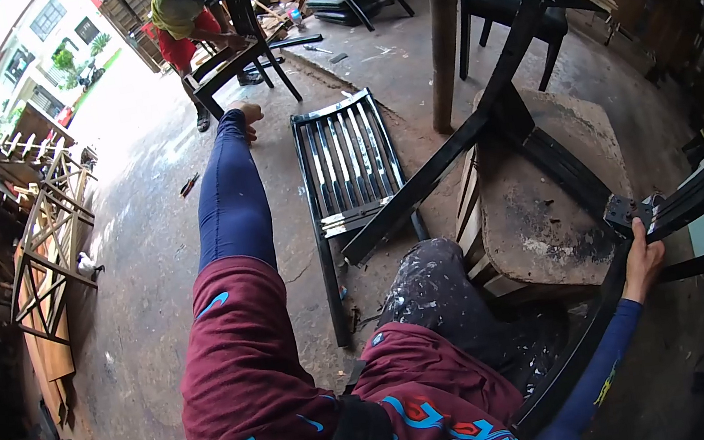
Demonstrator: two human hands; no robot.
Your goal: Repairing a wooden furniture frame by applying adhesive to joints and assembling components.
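My right hand (643, 260) is wrapped round a black wooden chair frame (419, 183) at the joint of its bars. The frame is tilted, its long leg reaching left, and it rests over a worn brown wooden seat-like board (546, 193). My left arm is stretched far forward, and my left hand (247, 119) is in the air above the floor with nothing seen in it, its fingers looking apart. Right of that hand, a black slatted chair back (353, 161) lies on the concrete floor.
A person (189, 18) bends over a black chair frame (242, 46) at the far left. A brown post (441, 36) and a black chair (510, 0) stand at the far right. Pliers (189, 185) lie on the floor. Wooden frames (51, 253) line the left side.
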